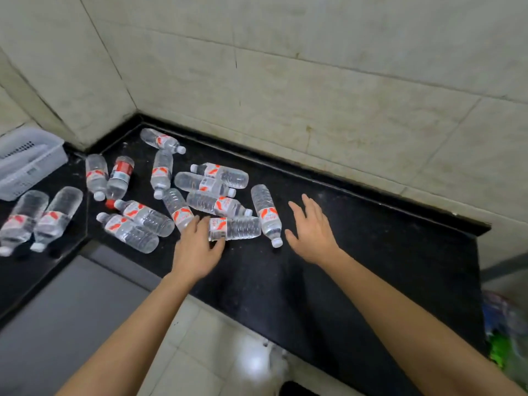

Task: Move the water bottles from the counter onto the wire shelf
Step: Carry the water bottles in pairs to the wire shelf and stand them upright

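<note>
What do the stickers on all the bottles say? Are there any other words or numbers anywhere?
Nothing here can be read.
Labels on the water bottles: white with a red-orange mark, writing too blurred to read.
Label on the red-labelled bottle: print too small to read.
On the white basket: no writing I can make out.
On the wall and counter: no words.

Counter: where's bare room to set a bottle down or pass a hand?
Free: the counter right of the right hand, from wall to front edge, and the front strip between it and the left hand. Crowded: water bottles lie close together from the right hand leftward to the white basket.
</note>
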The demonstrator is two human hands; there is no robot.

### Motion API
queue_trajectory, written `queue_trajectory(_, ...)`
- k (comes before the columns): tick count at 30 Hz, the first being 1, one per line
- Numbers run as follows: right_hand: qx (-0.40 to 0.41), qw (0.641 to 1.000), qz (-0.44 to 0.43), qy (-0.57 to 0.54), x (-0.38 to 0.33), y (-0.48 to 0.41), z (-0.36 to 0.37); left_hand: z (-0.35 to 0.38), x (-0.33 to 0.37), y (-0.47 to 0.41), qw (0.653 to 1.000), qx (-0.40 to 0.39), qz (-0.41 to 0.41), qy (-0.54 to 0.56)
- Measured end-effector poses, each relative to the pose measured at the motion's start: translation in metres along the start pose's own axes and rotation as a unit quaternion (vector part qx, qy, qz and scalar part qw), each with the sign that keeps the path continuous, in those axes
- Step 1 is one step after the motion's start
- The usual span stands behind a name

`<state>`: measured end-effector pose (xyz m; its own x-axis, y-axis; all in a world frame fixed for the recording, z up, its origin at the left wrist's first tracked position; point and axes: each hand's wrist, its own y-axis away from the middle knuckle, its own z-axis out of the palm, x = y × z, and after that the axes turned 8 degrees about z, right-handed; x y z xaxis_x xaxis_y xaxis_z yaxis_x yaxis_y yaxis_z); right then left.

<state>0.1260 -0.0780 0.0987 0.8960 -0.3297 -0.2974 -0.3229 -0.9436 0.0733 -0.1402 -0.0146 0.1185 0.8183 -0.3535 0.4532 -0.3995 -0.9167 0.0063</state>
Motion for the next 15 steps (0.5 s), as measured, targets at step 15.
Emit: queue_trajectory(15, -0.241, 0.94, 0.191, -0.148, 0.004, -0.097, 0.126, 0.097, -0.046, -0.109, 0.704, -0.019, -0.491, 0.513)
